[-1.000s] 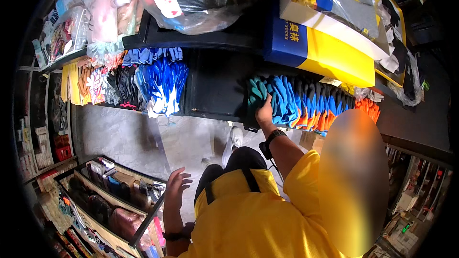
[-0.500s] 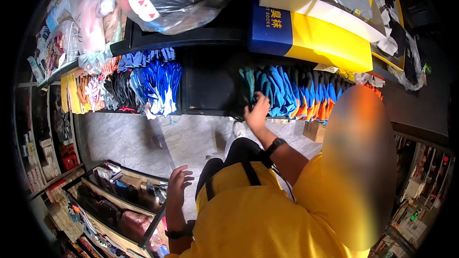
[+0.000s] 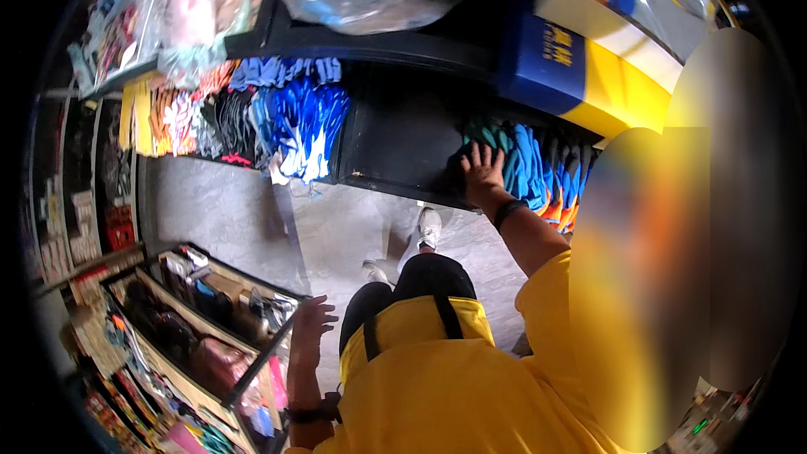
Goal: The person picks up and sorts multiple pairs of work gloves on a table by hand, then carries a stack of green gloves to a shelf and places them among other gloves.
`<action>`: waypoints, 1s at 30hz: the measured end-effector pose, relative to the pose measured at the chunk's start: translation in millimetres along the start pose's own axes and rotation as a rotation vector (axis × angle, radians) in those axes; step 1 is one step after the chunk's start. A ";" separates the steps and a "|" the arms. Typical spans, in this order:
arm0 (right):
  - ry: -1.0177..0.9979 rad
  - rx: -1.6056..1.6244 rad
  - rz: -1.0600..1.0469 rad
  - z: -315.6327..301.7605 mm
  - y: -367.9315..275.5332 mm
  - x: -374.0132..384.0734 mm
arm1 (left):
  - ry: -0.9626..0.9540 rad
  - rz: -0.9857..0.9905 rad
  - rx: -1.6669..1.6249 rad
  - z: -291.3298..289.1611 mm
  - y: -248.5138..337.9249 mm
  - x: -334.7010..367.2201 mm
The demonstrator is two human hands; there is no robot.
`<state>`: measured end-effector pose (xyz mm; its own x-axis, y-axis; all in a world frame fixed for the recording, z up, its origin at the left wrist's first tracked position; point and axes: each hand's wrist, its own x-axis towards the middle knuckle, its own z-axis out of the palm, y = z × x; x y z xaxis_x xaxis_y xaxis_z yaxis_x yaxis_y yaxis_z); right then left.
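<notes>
My right hand (image 3: pixel 483 175) reaches to the shelf, its fingers spread against the end of a row of gloves. Dark green gloves (image 3: pixel 487 133) stand right at its fingertips. Blue gloves (image 3: pixel 527 166) come just to the right, then black, blue and orange ones (image 3: pixel 555 181). No glove is visibly gripped. My left hand (image 3: pixel 313 319) hangs low at my left side, fingers apart and holding nothing, close to the edge of a wooden drawer unit (image 3: pixel 282 353).
More gloves, among them blue-and-white ones (image 3: pixel 304 130), fill the shelf's left part. A dark shelf panel (image 3: pixel 403 143) lies between the two groups. Above sit plastic-wrapped goods (image 3: pixel 378 8) and a blue-and-yellow box (image 3: pixel 580 76). Blurred patches cover the right side.
My right hand has gone farther in and now lies spread against the green gloves. The view has shifted, so the shelf goods sit farther right. My left hand has hardly moved.
</notes>
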<state>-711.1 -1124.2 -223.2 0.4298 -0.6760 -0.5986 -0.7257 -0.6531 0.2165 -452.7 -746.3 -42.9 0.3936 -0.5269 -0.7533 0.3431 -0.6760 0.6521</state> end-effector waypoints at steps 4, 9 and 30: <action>0.218 -0.114 0.000 22.5 -8.5 4.0 | 0.116 -0.043 -0.114 -29.2 -42.8 -27.2; 0.025 0.256 0.006 50.4 -20.6 42.9 | 0.164 0.201 -0.255 -64.4 -95.9 -34.0; -0.046 0.231 -1.642 -142.0 -627.7 -406.3 | 1.177 0.004 -0.916 -278.3 -436.7 -233.6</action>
<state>-353.9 -488.1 -6.3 0.7558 0.6498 -0.0804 0.3944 -0.5498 -0.7363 -457.2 -184.6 -127.9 0.6879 0.4814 -0.5431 0.5673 0.1101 0.8161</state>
